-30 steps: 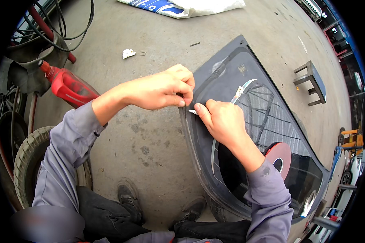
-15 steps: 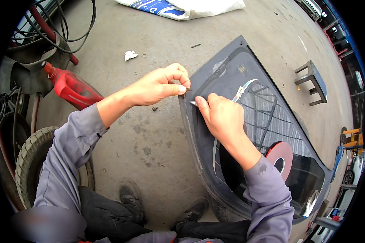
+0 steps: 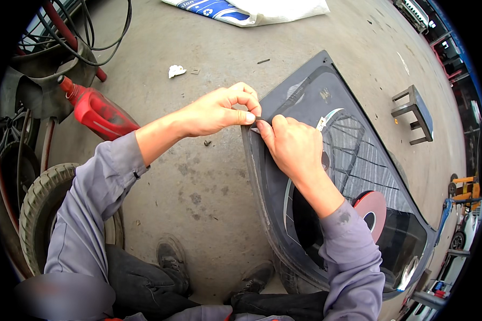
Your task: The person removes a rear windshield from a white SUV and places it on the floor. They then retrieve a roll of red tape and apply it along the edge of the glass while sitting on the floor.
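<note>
In front of me, a dark pane of vehicle glass (image 3: 305, 96) with a wide black border slants from upper middle to lower right. At its left edge my left hand (image 3: 225, 111) is closed, finger and thumb pinching a thin dark strip (image 3: 258, 118). My right hand (image 3: 294, 144) is curled closed over the pane, its thumb against the strip's end and nearly touching the left fingertips. A small silver pointed tip (image 3: 255, 130), like a blade, sticks out under the right thumb; the rest is hidden in the fist. A reddish-brown tape roll (image 3: 377, 209) lies on the glass.
To the left are a red plastic bottle (image 3: 104, 115), a tyre (image 3: 40, 206) and black cables (image 3: 112, 53). A small dark stool (image 3: 416, 113) stands at right. A white and blue sack (image 3: 262, 13) and crumpled white paper (image 3: 177, 70) lie on the concrete floor.
My right hand has moved up and in to the left hand, bringing its thumb onto the dark strip. The silver tip now shows less. The whole view has shifted slightly.
</note>
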A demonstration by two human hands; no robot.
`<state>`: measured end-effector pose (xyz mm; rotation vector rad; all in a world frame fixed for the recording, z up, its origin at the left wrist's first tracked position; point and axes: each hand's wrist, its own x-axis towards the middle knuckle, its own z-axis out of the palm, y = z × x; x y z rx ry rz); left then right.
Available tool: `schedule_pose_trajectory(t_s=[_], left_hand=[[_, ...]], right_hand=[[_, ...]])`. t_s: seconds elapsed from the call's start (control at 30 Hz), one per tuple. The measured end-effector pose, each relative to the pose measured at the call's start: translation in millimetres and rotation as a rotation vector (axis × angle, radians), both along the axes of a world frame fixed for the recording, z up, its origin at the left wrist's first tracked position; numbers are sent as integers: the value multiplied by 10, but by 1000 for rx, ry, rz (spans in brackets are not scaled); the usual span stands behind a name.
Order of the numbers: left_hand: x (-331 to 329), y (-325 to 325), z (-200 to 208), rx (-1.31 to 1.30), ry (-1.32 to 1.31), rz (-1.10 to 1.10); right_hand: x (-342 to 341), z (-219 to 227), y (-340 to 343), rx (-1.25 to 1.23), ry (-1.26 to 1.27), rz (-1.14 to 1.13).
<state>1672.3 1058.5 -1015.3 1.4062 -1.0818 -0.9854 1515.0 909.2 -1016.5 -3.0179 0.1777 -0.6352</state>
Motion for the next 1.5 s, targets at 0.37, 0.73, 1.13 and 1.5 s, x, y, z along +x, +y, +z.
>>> schedule_pose_trajectory(t_s=[0.37,0.73,1.13,1.5], left_hand=[[-27,-32,-161,-44,199,48],[-52,31,-199,0,441,92],[-59,33,-117,-64,187,56],[-75,-2,-140,-61,324,86]], right_hand=[[-33,10,95,-2,67,-60],[-40,-1,99,-13,66,-72],[-36,-8,127,46,22,-89],[-40,-27,180,-8,40,-122]])
